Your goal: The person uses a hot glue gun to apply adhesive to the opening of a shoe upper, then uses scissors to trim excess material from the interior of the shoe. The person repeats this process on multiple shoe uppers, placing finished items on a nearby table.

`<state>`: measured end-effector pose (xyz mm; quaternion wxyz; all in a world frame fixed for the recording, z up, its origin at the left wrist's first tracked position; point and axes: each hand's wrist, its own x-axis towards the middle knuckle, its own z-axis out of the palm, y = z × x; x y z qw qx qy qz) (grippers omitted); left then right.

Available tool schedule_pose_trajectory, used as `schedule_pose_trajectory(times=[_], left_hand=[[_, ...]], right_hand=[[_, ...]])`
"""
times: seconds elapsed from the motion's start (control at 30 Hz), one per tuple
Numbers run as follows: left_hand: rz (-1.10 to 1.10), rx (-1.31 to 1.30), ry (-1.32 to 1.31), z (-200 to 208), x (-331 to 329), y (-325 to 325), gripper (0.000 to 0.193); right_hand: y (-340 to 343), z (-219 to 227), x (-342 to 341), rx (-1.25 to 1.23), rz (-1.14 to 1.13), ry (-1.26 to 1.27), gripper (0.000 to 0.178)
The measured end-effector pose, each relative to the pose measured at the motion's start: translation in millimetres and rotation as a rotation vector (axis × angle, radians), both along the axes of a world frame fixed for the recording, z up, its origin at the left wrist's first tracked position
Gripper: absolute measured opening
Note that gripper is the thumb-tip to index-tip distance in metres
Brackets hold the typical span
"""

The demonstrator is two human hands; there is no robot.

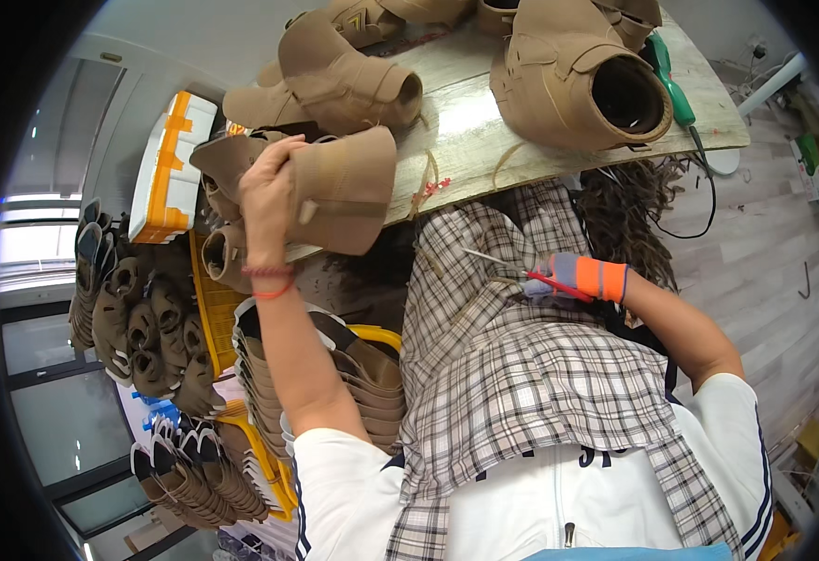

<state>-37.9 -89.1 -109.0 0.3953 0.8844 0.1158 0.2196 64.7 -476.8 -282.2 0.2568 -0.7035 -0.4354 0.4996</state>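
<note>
My bare left hand (267, 187), a red band at its wrist, is closed around a brown boot upper (348, 192) at the table's left end. The upper's wide, flared part points to the right, with stitching and a small tab facing me. Lower down, over my plaid apron (493, 374), my right hand (582, 277) wears an orange and grey glove. It is closed on red-handled scissors (557, 284), whose blades point left. The scissors are well apart from the upper.
More brown boot uppers (573, 84) stand on the pale wooden table (465, 154). A green corded hand tool (673, 84) lies at its right. Left are a white and orange box (173, 168), yellow crates (211, 309) and stacked uppers (152, 327). Dark scraps (624, 220) hang below the table.
</note>
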Motion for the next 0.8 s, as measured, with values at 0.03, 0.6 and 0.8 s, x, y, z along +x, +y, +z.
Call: schedule_pose_trajectory(times=[0.03,0.6,0.8], left_hand=[[0.022,-0.405,0.071,8.5,-11.2,-6.7,0.02],[0.131,-1.266,-0.134,-180.4,-131.8,-119.0,0.041],[0.213,-1.35,-0.14,-199.7,-138.9,-131.5,0.045]], right_hand=[[-8.8,-13.6,3.5,0.018,-0.096,0.155,0.024],[3.1,74.5,-14.0,0.333,-0.156,-0.782,0.037],[36.2,42.2,-24.2,0.282,0.015,-0.883,0.038]])
